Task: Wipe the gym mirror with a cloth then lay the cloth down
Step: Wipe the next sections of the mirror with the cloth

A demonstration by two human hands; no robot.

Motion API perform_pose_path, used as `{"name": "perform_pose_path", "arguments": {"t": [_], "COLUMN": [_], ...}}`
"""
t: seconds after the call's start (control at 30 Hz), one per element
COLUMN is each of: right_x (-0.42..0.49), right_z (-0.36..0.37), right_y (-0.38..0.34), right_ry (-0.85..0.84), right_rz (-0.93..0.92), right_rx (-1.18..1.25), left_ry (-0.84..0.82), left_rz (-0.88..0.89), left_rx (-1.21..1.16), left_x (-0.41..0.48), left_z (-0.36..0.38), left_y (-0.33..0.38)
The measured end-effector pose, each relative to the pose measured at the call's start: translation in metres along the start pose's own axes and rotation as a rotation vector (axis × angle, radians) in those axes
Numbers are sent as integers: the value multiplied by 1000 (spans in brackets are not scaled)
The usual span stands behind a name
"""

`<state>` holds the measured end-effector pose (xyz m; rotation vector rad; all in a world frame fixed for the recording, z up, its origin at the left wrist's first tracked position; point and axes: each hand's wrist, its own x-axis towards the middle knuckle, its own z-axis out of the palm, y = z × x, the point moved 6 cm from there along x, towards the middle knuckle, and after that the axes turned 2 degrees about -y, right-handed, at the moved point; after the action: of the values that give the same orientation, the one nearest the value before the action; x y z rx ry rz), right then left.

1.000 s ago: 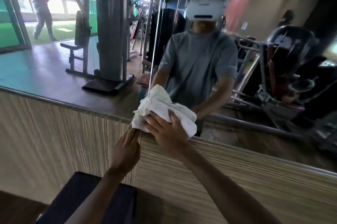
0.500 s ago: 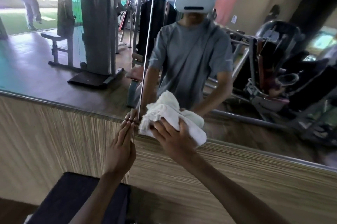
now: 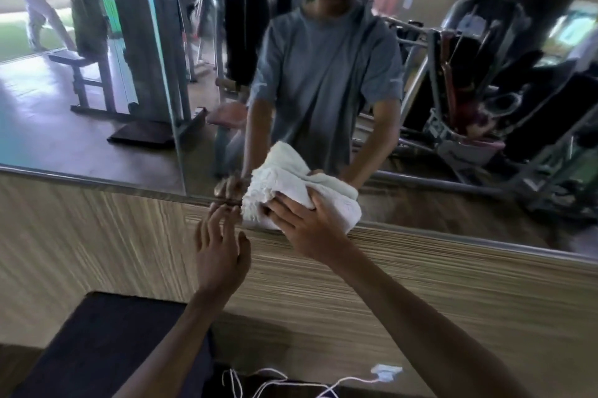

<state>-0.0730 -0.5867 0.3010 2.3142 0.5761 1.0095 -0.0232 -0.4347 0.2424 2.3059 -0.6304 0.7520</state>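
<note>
Right hand [image 3: 310,229] presses bunched white cloth [image 3: 301,184] on mirror [image 3: 129,125] bottom edge, fingers curled gripping it; left hand [image 3: 220,252] fingers straight, tips beside cloth.

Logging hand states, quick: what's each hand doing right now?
Left hand: open, fingers straight, holding nothing.
Right hand: grips the white cloth against the mirror.

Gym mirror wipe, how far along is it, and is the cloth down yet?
Mid-wipe. Done: unclear, the mirror shows no marks telling wiped glass from unwiped. In hand: the right hand grips the bunched white cloth against the mirror's bottom edge, while the left hand touches that edge with straight fingertips beside it. Left: any remaining glass, then laying the cloth down, not yet done.
</note>
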Motion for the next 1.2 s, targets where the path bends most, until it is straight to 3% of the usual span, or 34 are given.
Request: {"name": "perform_pose_path", "arguments": {"t": [0.33,0.5,0.67,0.83,1.0,1.2], "right_x": [-212,-340,-438,-501,-565,-565], "right_z": [-40,-53,-79,-90,-113,-115], "right_y": [148,225,293,337,387,397], "right_ry": [53,-8,-3,-7,285,735], "right_rz": [10,164,555,995,1611,2085], "right_rx": [-64,-212,-270,-211,54,231], "left_ry": [21,-47,-161,-290,-329,-264], "left_rz": [229,407,606,769,809,775], "left_rx": [-69,-103,-192,-177,-101,-71], "left_x": [-20,-28,-35,-44,-47,-51], "left_z": [92,139,179,206,220,224], "left_y": [212,330,435,495,518,513]}}
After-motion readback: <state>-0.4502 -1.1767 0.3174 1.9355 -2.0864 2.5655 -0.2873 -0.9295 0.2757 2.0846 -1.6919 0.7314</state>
